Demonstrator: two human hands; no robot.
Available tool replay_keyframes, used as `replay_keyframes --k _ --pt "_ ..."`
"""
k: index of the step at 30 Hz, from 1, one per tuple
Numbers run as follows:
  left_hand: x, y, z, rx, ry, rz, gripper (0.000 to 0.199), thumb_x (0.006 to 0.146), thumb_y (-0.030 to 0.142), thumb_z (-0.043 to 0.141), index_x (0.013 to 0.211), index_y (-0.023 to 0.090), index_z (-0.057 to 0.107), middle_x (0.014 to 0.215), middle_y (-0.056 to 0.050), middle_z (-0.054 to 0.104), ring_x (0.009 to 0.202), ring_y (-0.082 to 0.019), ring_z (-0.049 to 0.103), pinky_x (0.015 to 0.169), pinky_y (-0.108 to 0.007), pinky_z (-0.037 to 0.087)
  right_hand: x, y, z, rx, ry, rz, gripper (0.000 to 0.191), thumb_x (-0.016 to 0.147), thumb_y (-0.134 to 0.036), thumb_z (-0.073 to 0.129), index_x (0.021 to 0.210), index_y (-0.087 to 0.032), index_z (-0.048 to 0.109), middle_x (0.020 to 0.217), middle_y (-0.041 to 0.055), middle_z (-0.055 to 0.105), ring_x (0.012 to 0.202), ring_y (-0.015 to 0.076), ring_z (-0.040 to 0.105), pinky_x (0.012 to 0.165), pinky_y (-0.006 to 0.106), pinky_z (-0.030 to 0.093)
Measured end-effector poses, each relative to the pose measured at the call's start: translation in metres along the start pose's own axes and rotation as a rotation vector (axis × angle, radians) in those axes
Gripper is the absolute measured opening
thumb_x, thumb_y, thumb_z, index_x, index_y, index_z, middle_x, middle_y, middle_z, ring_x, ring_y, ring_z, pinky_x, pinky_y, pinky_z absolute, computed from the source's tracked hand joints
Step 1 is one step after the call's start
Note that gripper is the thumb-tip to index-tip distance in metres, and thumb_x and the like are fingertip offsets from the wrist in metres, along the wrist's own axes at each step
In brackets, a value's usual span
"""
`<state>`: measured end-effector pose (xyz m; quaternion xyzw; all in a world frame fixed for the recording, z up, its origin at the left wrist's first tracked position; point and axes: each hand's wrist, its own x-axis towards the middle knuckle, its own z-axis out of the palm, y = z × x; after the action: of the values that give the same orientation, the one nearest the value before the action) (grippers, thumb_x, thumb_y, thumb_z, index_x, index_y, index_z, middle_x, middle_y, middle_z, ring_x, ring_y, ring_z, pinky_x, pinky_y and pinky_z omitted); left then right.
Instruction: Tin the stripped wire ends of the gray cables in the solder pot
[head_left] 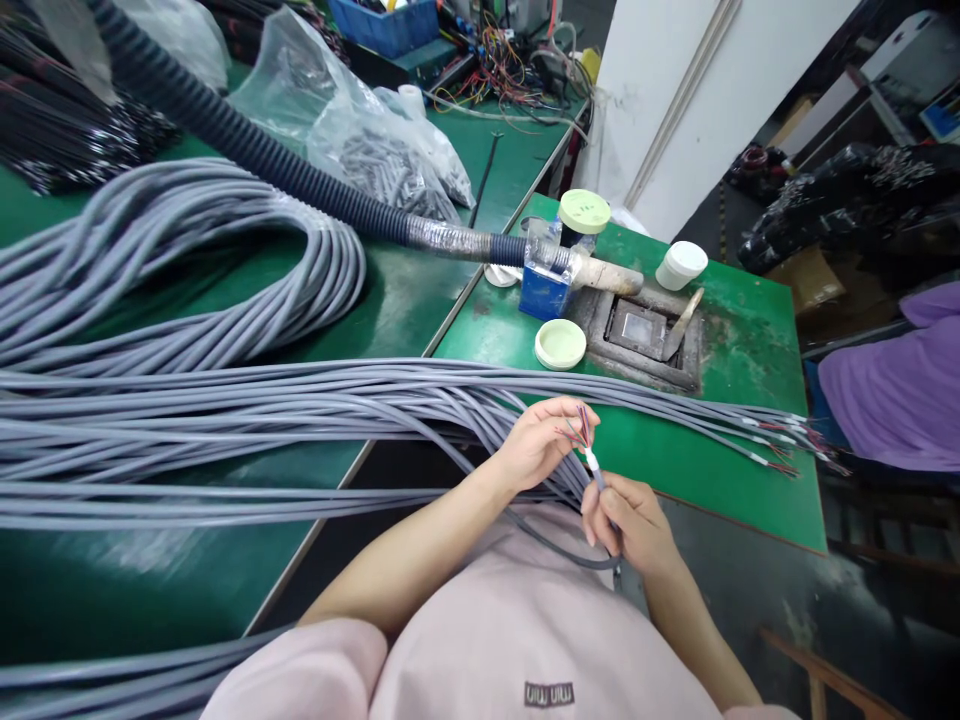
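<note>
My right hand [634,520] is closed round a grey cable [598,478] just below its stripped end, with the end pointing up. A white sleeve or wrap [592,460] sits where the jacket stops. Thin red, dark and other coloured wires [582,428] fan out above it. My left hand [544,440] is curled about these wires, fingertips near their tips; the exact grip is partly hidden. Behind my hands a bundle of grey cables [420,375] runs across to the right, its stripped wire ends [784,440] lying near the bench's right edge.
A solder pot [637,328] is set in the green bench, with a scraper [684,325] on it. Around it are a blue box [544,290] holding an extraction hose [330,195], a pale green lid [560,345] and a white tub [681,265]. Coiled cables [330,260] lie left. A person's purple sleeve [892,390] shows right.
</note>
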<state>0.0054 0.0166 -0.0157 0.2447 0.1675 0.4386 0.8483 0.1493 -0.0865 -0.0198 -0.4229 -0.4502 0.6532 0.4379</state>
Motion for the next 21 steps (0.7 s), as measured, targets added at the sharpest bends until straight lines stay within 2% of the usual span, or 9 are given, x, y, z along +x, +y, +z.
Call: replay_keyframes --k 5,9,11,13,15,18,21 --pt "-0.001 0.001 0.006 0.02 0.011 0.022 0.021 0.071 0.028 0.075 0.067 0.012 0.061 0.063 0.0 0.057 0.058 -0.01 0.054 0.056 -0.022 0.043 -0.003 0.0 -0.001 -0.021 0.03 -0.003 0.031 0.097 -0.041 0.048 0.086 -0.016 0.063 0.043 -0.0058 0.048 0.039 0.0089 0.044 0.046 0.022 0.037" --pt "-0.004 -0.001 0.013 0.1 0.038 0.039 0.023 0.07 0.029 0.077 0.067 0.012 0.06 0.063 0.001 0.058 0.055 -0.008 0.053 0.055 -0.021 0.042 -0.002 -0.007 -0.002 -0.184 0.208 -0.049 0.021 0.093 -0.037 0.057 0.097 -0.017 0.063 0.057 -0.0043 0.058 0.042 0.007 0.046 0.046 0.021 0.038" --pt "-0.005 -0.003 0.016 0.137 0.054 0.032 0.021 0.071 0.028 0.076 0.07 0.013 0.062 0.065 0.001 0.061 0.055 -0.007 0.053 0.056 -0.02 0.042 0.001 -0.009 -0.001 -0.228 0.288 -0.084 0.018 0.093 -0.035 0.058 0.095 -0.018 0.064 0.055 -0.0052 0.055 0.042 0.0064 0.045 0.046 0.02 0.036" --pt "-0.005 -0.005 0.02 0.155 0.088 0.029 0.019 0.072 0.027 0.076 0.073 0.013 0.064 0.068 0.0 0.064 0.056 -0.007 0.054 0.057 -0.02 0.043 0.005 -0.01 0.0 -0.139 0.289 -0.103 0.02 0.095 -0.035 0.056 0.09 -0.018 0.064 0.049 -0.0074 0.047 0.04 0.0063 0.041 0.043 0.019 0.035" --pt "-0.005 -0.006 0.022 0.17 0.133 0.03 0.019 0.072 0.028 0.076 0.076 0.013 0.065 0.069 -0.001 0.066 0.057 -0.007 0.055 0.058 -0.02 0.043 0.008 -0.011 0.001 0.045 0.237 -0.097 0.023 0.095 -0.038 0.055 0.087 -0.018 0.063 0.045 -0.0094 0.039 0.036 0.006 0.035 0.04 0.019 0.033" --pt "-0.005 -0.01 0.024 0.199 0.168 0.04 0.02 0.073 0.03 0.076 0.079 0.013 0.067 0.069 -0.001 0.069 0.058 -0.008 0.057 0.059 -0.02 0.045 0.012 -0.013 0.002 0.285 0.158 -0.043 0.025 0.092 -0.041 0.058 0.082 -0.018 0.063 0.043 -0.0108 0.034 0.034 0.005 0.025 0.035 0.017 0.032" --pt "-0.005 -0.014 0.025 0.211 0.166 0.06 0.018 0.075 0.03 0.074 0.081 0.013 0.068 0.07 -0.001 0.069 0.058 -0.007 0.057 0.061 -0.02 0.046 0.013 -0.014 -0.002 0.426 0.078 0.009 0.026 0.09 -0.042 0.061 0.081 -0.018 0.063 0.041 -0.0118 0.031 0.033 0.0041 0.02 0.034 0.015 0.031"
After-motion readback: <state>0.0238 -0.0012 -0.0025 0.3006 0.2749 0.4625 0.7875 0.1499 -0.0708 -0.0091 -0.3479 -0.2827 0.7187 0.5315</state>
